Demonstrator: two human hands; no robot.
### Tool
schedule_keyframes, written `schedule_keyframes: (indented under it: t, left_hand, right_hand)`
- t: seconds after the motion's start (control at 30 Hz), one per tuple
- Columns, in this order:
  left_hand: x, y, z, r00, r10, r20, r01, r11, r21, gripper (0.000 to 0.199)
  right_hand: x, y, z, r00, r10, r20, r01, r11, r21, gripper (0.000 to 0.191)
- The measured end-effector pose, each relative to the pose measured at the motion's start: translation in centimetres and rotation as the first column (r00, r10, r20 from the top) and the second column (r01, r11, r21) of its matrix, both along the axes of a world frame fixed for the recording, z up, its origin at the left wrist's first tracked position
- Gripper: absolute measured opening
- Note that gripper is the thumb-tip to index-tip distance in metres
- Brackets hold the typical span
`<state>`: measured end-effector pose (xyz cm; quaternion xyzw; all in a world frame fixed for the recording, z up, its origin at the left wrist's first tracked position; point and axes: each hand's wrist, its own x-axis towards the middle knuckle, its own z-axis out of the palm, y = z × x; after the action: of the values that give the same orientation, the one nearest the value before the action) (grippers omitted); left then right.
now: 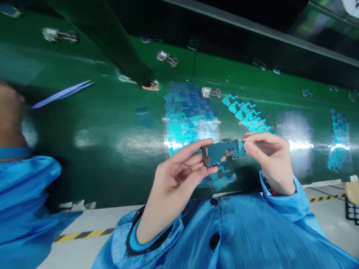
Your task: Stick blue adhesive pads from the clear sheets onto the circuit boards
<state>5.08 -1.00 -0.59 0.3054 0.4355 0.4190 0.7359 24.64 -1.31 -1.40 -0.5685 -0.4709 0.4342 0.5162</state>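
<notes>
My left hand grips a small circuit board by its left end, thumb below and fingers above. A blue film piece covers much of the board's face. At the board's right end, my right hand pinches the blue film's end between thumb and forefinger. Under and behind my hands lie clear sheets of blue film stickers, and a narrower strip of stickers is just beyond my right hand. Another circuit board rests at the far edge of the sheets.
On the green table lie light-purple tweezers at left. Several circuit boards, one of them a silvery board, are spread along the far side. A dark green post slants down at upper left. A co-worker's blue sleeve is at left.
</notes>
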Motion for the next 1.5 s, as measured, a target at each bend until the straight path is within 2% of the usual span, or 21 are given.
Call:
schedule_keyframes:
  t: [0.2,0.43,0.7,1.23,1.5]
  left_hand:
    - [-0.1,-0.1,0.9,1.000,0.007,-0.005,-0.007,1.000,0.005,0.035]
    - [-0.2,-0.4,1.4,0.999,0.016,-0.027,-0.016,1.000,0.008,0.036]
    - [-0.2,-0.5,1.4,0.999,0.033,-0.033,-0.032,0.999,0.040,0.035]
    - [-0.3,-0.5,2.1,0.991,0.054,-0.120,-0.053,0.999,0.012,0.031]
    - [-0.3,-0.5,2.1,0.990,0.055,-0.126,-0.052,0.998,0.028,0.031]
  right_hand:
    - [-0.4,-0.1,0.8,0.994,0.050,0.093,-0.054,0.998,0.045,0.014]
    - [-0.7,-0.3,1.3,0.984,0.020,0.178,-0.024,1.000,0.019,0.012]
    - [-1.1,-0.2,1.5,0.990,0.019,0.137,-0.028,0.998,0.062,0.020]
    - [-1.3,0.1,2.1,0.976,0.000,0.218,-0.006,1.000,0.028,0.009]
    - [-0.9,0.0,2.3,0.972,0.041,0.232,-0.060,0.995,0.074,0.013]
